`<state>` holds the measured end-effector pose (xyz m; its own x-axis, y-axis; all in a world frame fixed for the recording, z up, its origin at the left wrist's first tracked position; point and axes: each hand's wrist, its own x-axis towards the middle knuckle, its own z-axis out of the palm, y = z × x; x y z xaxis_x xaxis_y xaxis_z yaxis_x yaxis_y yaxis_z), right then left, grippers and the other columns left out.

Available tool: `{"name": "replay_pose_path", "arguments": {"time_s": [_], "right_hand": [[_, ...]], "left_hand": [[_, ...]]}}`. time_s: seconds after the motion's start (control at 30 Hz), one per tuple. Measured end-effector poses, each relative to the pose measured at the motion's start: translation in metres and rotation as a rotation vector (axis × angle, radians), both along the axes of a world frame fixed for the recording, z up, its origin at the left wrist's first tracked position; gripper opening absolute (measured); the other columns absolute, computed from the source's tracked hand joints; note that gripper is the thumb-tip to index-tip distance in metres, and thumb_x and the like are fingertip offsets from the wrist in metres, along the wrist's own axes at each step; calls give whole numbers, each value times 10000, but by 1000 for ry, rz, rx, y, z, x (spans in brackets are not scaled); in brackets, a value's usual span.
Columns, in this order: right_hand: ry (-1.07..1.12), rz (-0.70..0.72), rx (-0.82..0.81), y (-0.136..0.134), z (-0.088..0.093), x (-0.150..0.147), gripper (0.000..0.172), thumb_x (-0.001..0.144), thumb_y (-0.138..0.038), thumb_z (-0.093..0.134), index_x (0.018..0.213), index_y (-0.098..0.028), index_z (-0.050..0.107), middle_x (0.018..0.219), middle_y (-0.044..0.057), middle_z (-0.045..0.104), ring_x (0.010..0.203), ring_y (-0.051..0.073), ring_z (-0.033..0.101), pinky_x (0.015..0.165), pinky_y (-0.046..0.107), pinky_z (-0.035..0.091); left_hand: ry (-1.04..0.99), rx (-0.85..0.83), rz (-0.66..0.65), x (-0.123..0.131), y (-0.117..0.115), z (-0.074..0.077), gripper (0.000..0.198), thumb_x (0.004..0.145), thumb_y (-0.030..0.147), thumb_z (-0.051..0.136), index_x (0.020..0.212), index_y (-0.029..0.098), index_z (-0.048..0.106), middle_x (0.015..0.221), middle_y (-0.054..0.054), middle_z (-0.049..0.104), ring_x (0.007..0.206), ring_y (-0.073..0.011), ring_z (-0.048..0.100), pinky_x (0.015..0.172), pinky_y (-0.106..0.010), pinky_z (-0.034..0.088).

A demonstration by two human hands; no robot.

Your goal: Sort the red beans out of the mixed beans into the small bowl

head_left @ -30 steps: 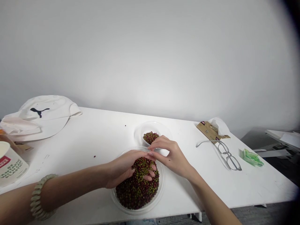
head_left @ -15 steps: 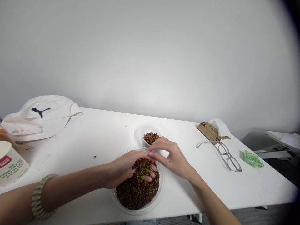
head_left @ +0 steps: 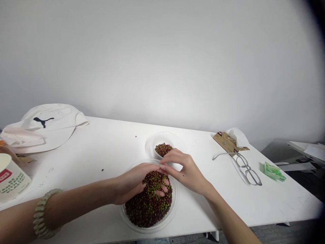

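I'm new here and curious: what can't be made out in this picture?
Head view throughout:
Small bowl: near side partly hidden by the right hand.
Beans: some covered by the left hand.
Paper cup: cut off by the left edge.
Green packet: details too blurred.

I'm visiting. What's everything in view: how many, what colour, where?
wall: one, grey, behind table
table: one, white, centre
large bowl: one, clear, table's near edge
small bowl: one, clear, behind large bowl
beans: many, red and green, in both bowls
loose beans: two, dark, on table
cap: one, white, far left
unclear item: one, brown, below cap
tub: one, white and red, left edge
cardboard: one, brown, back right
tissue: one, white, by cardboard
glasses: one pair, grey, right
packet: one, green, right of glasses
side table: one, pale, far right
floor: one, grey, below
bracelet: one, pale, left wrist
hands: two, bare, over large bowl
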<state>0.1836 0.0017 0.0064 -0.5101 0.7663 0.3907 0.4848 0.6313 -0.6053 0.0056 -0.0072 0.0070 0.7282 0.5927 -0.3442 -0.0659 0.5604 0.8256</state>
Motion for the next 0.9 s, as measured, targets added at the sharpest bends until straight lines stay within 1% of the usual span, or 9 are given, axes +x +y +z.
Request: {"name": "replay_pose_path", "arguments": {"time_s": [0.17, 0.33, 0.73, 0.9], "right_hand": [[11, 13, -4, 0, 1, 0, 100, 822, -228, 538, 856, -204, 629, 812, 26, 612, 795, 160, 533, 723, 316, 422], [8, 13, -4, 0, 1, -1, 101, 822, -224, 539, 861, -200, 629, 810, 24, 608, 793, 156, 531, 727, 312, 417], [-12, 11, -3, -1, 1, 0, 109, 829, -222, 526, 862, -197, 627, 812, 21, 608, 797, 146, 531, 719, 295, 421], [-14, 17, -7, -1, 2, -1, 113, 834, -223, 521, 868, -195, 625, 817, 25, 607, 798, 148, 530, 724, 298, 419]], "left_hand": [[3, 9, -1, 0, 0, -2, 289, 793, 357, 419, 883, 153, 603, 897, -60, 584, 836, -155, 520, 839, -321, 411], [-11, 21, -16, -1, 0, -2, 295, 801, 352, 403, 881, 153, 606, 892, -59, 586, 835, -154, 520, 840, -321, 406], [-9, 14, -1, 0, 0, 0, 286, 803, 306, 392, 884, 135, 608, 894, -65, 596, 808, -142, 527, 813, -305, 423], [-6, 23, -7, 0, 0, 0, 292, 807, 315, 388, 872, 134, 608, 882, -67, 597, 809, -141, 528, 800, -293, 432]]}}
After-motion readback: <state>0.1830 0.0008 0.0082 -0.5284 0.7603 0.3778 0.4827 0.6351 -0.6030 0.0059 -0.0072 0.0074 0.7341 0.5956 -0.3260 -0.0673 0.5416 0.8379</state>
